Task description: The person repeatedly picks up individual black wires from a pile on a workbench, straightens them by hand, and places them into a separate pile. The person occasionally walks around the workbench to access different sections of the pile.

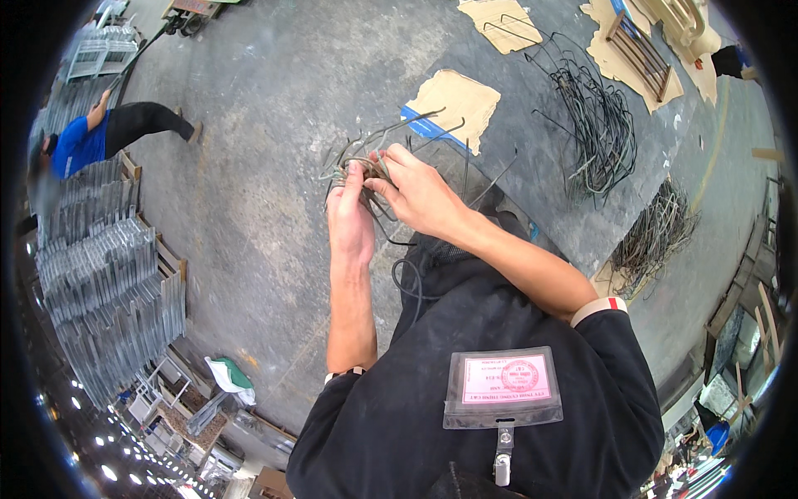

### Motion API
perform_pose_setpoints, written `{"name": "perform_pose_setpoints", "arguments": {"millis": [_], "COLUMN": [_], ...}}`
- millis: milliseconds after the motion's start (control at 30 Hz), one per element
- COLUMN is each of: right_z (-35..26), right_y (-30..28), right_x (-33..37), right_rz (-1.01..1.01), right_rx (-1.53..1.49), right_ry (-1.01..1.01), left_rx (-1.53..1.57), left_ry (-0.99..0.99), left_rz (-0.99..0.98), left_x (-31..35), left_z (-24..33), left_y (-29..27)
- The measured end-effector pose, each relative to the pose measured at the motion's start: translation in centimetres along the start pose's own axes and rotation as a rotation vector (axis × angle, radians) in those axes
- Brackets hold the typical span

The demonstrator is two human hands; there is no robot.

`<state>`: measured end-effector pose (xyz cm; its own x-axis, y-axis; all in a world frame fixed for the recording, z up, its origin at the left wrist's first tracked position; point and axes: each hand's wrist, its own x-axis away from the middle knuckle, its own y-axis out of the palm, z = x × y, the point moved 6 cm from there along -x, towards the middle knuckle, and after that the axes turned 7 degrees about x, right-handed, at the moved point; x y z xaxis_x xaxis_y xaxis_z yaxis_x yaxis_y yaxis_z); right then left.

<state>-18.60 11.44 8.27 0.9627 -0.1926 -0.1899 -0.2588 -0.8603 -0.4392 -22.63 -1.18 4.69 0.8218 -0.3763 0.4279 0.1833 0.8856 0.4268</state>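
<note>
Your left hand (352, 212) and right hand (411, 190) both have their fingers closed on the wire bundle (339, 171), out ahead of your body. You cannot tell one long axis in the tangle; several hook-ended wires point up and right, toward the cardboard (467, 100).

left hand (351, 218) and right hand (420, 190) gripping bent wires (342, 160), tangled wire heap (594, 133) at right

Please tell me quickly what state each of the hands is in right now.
Left hand: closed, holding wires.
Right hand: closed, fingers on the same wires.
</note>
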Motion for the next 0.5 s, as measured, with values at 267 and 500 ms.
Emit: {"name": "perform_pose_setpoints", "arguments": {"millis": [267, 500], "right_z": [0.5, 1.5], "right_y": [0.2, 0.8], "right_x": [0.8, 2.4], "right_rz": [-0.323, -0.314], "right_rx": [0.524, 0.668], "right_ry": [-0.134, -0.018], "left_rx": [0.223, 0.136], "left_ry": [-0.129, -0.182], "left_rz": [0.034, 0.014], "left_x": [-0.3, 0.6], "left_z": [-3.0, -4.9], "left_y": [-0.9, -1.3]}}
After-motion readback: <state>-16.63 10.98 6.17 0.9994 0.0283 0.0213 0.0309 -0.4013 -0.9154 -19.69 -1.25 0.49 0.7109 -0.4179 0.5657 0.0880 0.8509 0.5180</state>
